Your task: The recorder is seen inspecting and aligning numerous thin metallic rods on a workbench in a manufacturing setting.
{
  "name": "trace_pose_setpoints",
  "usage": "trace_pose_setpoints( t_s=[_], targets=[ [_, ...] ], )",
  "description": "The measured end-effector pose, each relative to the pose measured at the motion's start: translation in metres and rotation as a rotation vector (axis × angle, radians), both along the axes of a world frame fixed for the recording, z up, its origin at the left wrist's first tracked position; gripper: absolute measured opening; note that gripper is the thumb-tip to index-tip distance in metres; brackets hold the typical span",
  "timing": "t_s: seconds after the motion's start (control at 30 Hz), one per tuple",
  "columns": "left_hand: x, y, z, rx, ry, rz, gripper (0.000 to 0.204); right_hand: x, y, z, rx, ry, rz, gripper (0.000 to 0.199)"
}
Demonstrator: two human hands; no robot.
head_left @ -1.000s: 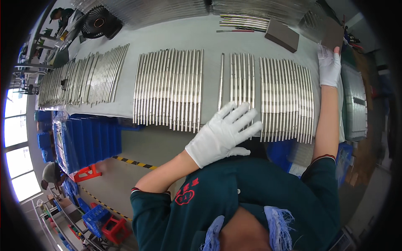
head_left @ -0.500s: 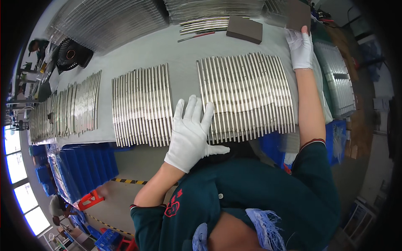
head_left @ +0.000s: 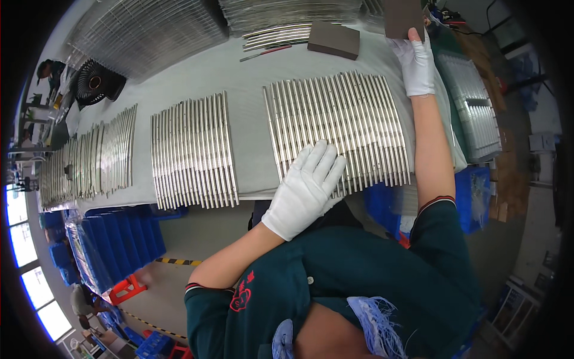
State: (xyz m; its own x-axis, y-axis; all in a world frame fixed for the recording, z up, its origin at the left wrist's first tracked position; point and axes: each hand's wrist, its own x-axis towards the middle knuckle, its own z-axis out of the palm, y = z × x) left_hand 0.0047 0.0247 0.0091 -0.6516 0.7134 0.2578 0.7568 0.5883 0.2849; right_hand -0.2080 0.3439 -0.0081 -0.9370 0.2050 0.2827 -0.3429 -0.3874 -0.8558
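My left hand (head_left: 308, 188), in a white glove, lies flat with fingers spread on the near end of a row of shiny metal rods (head_left: 338, 128) laid side by side on the white table (head_left: 251, 78). My right hand (head_left: 414, 60), also gloved, reaches to the far right of the table and grips a dark brown block (head_left: 403, 18) held upright. A second dark brown block (head_left: 333, 40) lies flat on the table to its left.
Two more rows of rods (head_left: 192, 151) (head_left: 89, 158) lie to the left. Stacks of rods (head_left: 281, 15) sit at the table's far edge. A black fan (head_left: 94, 84) stands far left. Blue crates (head_left: 119, 239) sit under the table.
The view has shifted, so the table sits lower and more to the left. My left hand has settled onto the right-hand row of rods. My right hand has closed on the brown block.
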Motion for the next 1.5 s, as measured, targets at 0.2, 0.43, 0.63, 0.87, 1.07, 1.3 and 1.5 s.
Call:
trace_pose_setpoints(
  t_s=[0.2,0.43,0.63,0.87,1.07,1.3,1.5],
  targets=[
    [0.003,0.006,-0.010,0.056,0.135,0.068,0.069,0.020,-0.026,0.019,0.348,0.074,-0.133,0.062],
    [0.010,-0.003,-0.009,0.111,0.126,0.021,0.061,0.092,-0.072,0.064,0.788,-0.098,0.358,0.062],
    [0.008,-0.003,0.005,0.189,0.057,0.001,0.066,0.111,-0.065,0.068,0.737,-0.297,0.693,0.059],
    [0.008,-0.003,0.007,0.239,0.105,0.003,0.057,0.114,-0.081,0.072,0.874,-0.081,0.690,0.053],
    [0.007,0.000,0.006,0.237,0.066,0.022,0.057,0.119,-0.093,0.074,1.097,0.035,0.583,0.054],
    [0.008,-0.003,0.005,0.231,0.091,0.039,0.058,0.108,-0.042,0.076,0.816,-0.218,0.495,0.054],
    [0.006,-0.005,0.007,0.040,0.074,0.071,0.062,0.083,-0.027,0.043,0.651,0.070,-0.319,0.063]
  ],
)
